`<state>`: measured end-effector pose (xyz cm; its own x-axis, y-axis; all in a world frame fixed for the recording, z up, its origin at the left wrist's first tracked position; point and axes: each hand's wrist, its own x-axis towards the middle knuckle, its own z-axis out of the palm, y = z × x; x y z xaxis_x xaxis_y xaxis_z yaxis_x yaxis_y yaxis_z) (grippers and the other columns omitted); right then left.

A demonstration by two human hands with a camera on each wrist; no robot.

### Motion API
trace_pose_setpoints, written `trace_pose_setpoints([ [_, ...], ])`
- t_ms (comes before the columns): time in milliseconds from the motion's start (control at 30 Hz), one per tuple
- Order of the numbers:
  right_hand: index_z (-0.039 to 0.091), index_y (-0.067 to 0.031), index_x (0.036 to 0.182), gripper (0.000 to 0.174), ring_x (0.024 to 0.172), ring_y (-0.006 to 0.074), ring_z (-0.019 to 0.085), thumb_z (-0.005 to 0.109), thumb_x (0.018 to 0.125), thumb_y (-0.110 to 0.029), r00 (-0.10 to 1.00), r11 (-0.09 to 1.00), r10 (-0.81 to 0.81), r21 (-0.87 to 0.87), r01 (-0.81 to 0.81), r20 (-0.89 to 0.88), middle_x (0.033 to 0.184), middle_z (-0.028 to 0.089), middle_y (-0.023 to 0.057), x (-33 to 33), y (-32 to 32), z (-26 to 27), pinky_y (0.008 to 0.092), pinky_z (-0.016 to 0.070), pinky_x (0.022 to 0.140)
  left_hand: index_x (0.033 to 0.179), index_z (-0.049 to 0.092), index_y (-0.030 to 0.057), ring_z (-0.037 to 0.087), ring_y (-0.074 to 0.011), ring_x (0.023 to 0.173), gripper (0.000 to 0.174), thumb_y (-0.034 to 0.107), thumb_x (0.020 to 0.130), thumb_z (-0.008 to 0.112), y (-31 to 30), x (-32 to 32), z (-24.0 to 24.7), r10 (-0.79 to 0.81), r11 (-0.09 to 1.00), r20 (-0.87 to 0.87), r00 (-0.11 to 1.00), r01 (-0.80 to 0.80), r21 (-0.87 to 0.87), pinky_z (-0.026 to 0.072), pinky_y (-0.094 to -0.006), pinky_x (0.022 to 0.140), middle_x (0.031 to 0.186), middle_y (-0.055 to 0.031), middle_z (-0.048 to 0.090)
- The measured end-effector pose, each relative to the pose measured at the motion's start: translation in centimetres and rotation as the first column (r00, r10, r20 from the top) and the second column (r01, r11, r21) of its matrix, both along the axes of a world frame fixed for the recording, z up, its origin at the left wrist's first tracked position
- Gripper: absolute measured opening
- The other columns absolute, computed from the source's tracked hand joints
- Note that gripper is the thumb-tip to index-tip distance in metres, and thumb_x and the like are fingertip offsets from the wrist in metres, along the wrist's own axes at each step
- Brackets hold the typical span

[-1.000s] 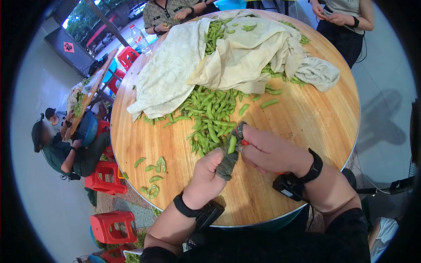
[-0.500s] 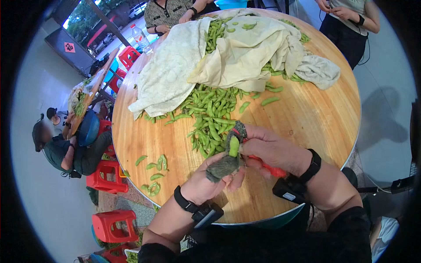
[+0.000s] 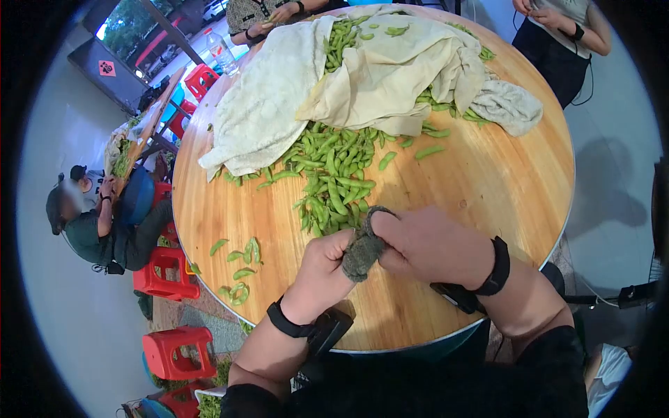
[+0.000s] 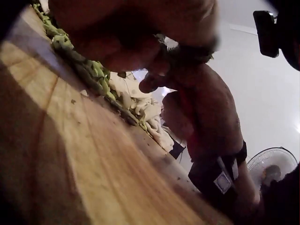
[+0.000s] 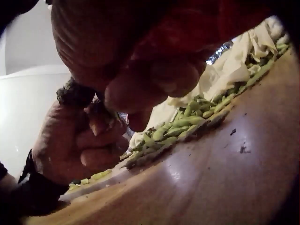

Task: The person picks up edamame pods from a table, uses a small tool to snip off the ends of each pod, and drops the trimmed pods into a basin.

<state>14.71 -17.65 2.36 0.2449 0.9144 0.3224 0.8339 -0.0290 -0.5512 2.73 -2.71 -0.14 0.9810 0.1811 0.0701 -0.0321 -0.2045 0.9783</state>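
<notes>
The left hand (image 3: 324, 272) and right hand (image 3: 432, 247) meet above the tabletop (image 3: 488, 188), their fingers curled inward; what they grip is hidden. Dark knit covers (image 3: 364, 256) wrap some fingers. From them, the main pile of green pods (image 3: 334, 174) lies at 11 o'clock, beneath and beside the pale cloths (image 3: 397, 83) spread toward 12. Loose pods (image 3: 242, 273) sit at 9 o'clock; a crumpled towel (image 3: 509, 108) rests between 1 and 2.
</notes>
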Motion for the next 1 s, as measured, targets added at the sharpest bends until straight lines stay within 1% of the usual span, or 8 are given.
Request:
trace_pose_setpoints([
  [133, 0.042, -0.0043, 0.088, 0.017, 0.058, 0.0345, 0.057, 0.054, 0.083, -0.016, 0.983, 0.995, 0.024, -0.087, -0.040, -0.183, 0.067, 0.056, 0.0167, 0.9, 0.5, -0.3, 0.0405, 0.0455, 0.051, 0.089, 0.059, 0.0030, 0.048, -0.0058, 0.056, 0.013, 0.014, 0.090, 0.052, -0.2, -0.3, 0.6, -0.092, 0.977, -0.158, 0.983, 0.058, -0.207, 0.0375, -0.0201, 0.053, 0.067, 0.0023, 0.055],
  [200, 0.041, -0.0022, 0.088, 0.016, 0.056, 0.0322, 0.058, 0.051, 0.084, -0.014, 0.703, 0.955, -0.093, -0.262, -0.136, -0.705, 0.065, 0.055, 0.0179, 1.1, 0.3, 1.1, 0.0389, 0.0448, 0.050, 0.088, 0.058, 0.0033, 0.047, -0.0058, 0.054, 0.017, 0.017, 0.092, 0.049, -0.3, -0.4, 1.0, -0.114, 0.955, -0.200, 0.973, 0.052, -0.291, 0.0357, -0.0196, 0.051, 0.065, 0.0019, 0.053],
  [500, 0.039, 0.0000, 0.088, 0.015, 0.056, 0.0334, 0.056, 0.048, 0.085, -0.012, 0.959, 0.999, -0.038, -0.044, 0.027, -0.280, 0.065, 0.053, 0.0194, 0.8, 0.1, -0.4, 0.0373, 0.0432, 0.051, 0.078, 0.051, 0.0063, 0.044, -0.0103, 0.048, 0.033, 0.030, 0.098, 0.040, -0.9, 0.0, 1.0, -0.080, 0.872, -0.321, 0.944, -0.090, -0.482, 0.0318, -0.0207, 0.046, 0.063, -0.0021, 0.047],
  [633, 0.042, -0.0011, 0.092, 0.015, 0.053, 0.0262, 0.055, 0.048, 0.084, -0.012, 0.933, 0.998, -0.057, -0.047, 0.044, -0.354, 0.065, 0.053, 0.0127, 1.1, 0.1, -0.1, 0.0330, 0.0427, 0.050, 0.092, 0.052, 0.0051, 0.046, -0.0103, 0.053, 0.024, 0.025, 0.097, 0.041, -0.5, 0.0, 1.0, -0.161, 0.852, -0.284, 0.945, -0.012, -0.523, 0.0322, -0.0206, 0.047, 0.068, -0.0025, 0.049],
  [700, 0.046, -0.0031, 0.097, 0.016, 0.052, 0.0155, 0.051, 0.049, 0.083, -0.012, 0.567, 0.999, -0.009, -0.030, -0.027, -0.824, 0.066, 0.051, 0.0034, 1.1, -0.2, 1.4, 0.0272, 0.0413, 0.050, 0.098, 0.052, 0.0047, 0.047, -0.0101, 0.055, 0.021, 0.023, 0.096, 0.042, -0.7, 0.0, 0.9, -0.205, 0.805, -0.235, 0.950, 0.028, -0.592, 0.0327, -0.0206, 0.048, 0.070, -0.0024, 0.050],
  [800, 0.047, -0.0048, 0.100, 0.019, 0.058, 0.0076, 0.048, 0.049, 0.083, -0.011, 0.404, 0.993, -0.014, -0.061, -0.104, -0.914, 0.071, 0.050, -0.0020, 1.3, -0.3, 2.0, 0.0218, 0.0392, 0.050, 0.110, 0.050, 0.0055, 0.047, -0.0093, 0.060, 0.021, 0.018, 0.095, 0.042, -1.0, -0.3, 0.3, -0.159, 0.837, -0.166, 0.973, 0.044, -0.545, 0.0334, -0.0207, 0.052, 0.072, -0.0014, 0.050],
  [933, 0.047, -0.0046, 0.099, 0.018, 0.062, 0.0110, 0.049, 0.049, 0.082, -0.011, 0.556, 0.988, -0.080, -0.142, -0.069, -0.827, 0.075, 0.052, 0.0005, 1.0, 0.1, 0.5, 0.0244, 0.0415, 0.054, 0.109, 0.050, 0.0081, 0.047, -0.0080, 0.062, 0.017, 0.017, 0.096, 0.045, -0.5, 0.0, -0.6, -0.221, 0.891, -0.019, 0.975, 0.194, -0.411, 0.0369, -0.0214, 0.054, 0.075, 0.0020, 0.050],
  [1000, 0.047, -0.0061, 0.106, 0.025, 0.051, 0.0025, 0.043, 0.044, 0.082, -0.003, 0.838, 0.988, 0.106, 0.154, -0.027, -0.535, 0.077, 0.050, -0.0027, 1.1, 0.9, -1.2, 0.0182, 0.0348, 0.044, 0.111, 0.049, 0.0084, 0.047, -0.0082, 0.061, 0.017, 0.016, 0.096, 0.044, -0.4, 0.1, -0.8, -0.245, 0.899, 0.027, 0.969, 0.237, -0.369, 0.0368, -0.0214, 0.055, 0.075, 0.0019, 0.050],
])
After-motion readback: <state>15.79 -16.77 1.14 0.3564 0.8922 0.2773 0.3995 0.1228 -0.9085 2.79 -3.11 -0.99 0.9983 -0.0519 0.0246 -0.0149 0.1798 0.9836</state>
